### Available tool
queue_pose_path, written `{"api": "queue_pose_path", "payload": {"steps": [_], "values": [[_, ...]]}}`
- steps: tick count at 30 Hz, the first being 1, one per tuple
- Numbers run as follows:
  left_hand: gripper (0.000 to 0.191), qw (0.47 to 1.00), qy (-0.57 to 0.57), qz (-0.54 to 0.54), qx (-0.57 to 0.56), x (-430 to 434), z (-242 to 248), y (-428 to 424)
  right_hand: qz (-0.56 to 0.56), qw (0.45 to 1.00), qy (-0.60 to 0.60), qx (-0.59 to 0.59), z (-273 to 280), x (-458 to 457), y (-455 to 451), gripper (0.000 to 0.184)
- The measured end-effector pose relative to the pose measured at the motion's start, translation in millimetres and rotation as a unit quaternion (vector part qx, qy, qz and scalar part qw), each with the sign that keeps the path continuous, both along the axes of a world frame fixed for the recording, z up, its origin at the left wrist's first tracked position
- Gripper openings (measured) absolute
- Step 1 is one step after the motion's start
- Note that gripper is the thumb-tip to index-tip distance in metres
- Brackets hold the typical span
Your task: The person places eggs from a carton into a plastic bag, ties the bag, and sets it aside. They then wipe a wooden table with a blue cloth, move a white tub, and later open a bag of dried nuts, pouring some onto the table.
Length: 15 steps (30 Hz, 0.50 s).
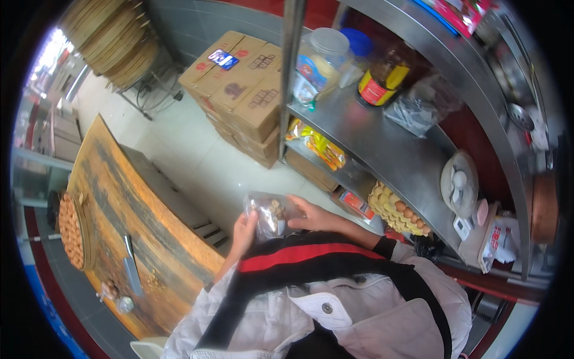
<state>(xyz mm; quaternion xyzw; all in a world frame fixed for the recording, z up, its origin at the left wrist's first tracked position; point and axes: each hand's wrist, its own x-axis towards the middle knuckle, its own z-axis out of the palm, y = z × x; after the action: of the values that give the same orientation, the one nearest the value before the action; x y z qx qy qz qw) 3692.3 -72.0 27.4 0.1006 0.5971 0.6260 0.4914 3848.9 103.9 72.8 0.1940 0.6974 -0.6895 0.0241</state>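
Observation:
Between my two hands, in front of my chest, is a clear plastic bag (269, 216) with small brownish pieces inside. My left hand (244, 229) grips the bag's left side, thumb on the plastic. My right hand (309, 215) has hold of its right side, fingers spread along it. On the wooden table to the left lie a cleaver (132, 271) with a dark handle and a small heap of chopped yellowish bits (156, 282). Close to them are a few reddish bulbs (109, 290) and a small knotted clear bag (125, 305).
The wooden table (148, 202) bears a round bamboo tray (85, 233) at its far left. Ahead stand stacked cardboard boxes (242, 85) and bamboo steamers (112, 45). A metal shelf (358, 139) on the right holds jars, a bottle and bowls; egg trays (381, 206) stand below.

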Motion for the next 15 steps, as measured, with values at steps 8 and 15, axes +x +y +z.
{"api": "queue_pose_path", "payload": {"steps": [8, 15], "values": [[0.041, 0.941, 0.238, -0.034, 0.239, 4.3, 67.7, 208.8, -0.249, 0.955, 0.091, 0.129, 52.8, 26.6, 92.7, 0.088], [0.049, 0.756, 0.636, -0.029, 0.149, 21.6, 73.5, 337.5, -0.397, 0.854, -0.058, 0.332, 18.7, 25.7, 243.4, 0.075]]}}
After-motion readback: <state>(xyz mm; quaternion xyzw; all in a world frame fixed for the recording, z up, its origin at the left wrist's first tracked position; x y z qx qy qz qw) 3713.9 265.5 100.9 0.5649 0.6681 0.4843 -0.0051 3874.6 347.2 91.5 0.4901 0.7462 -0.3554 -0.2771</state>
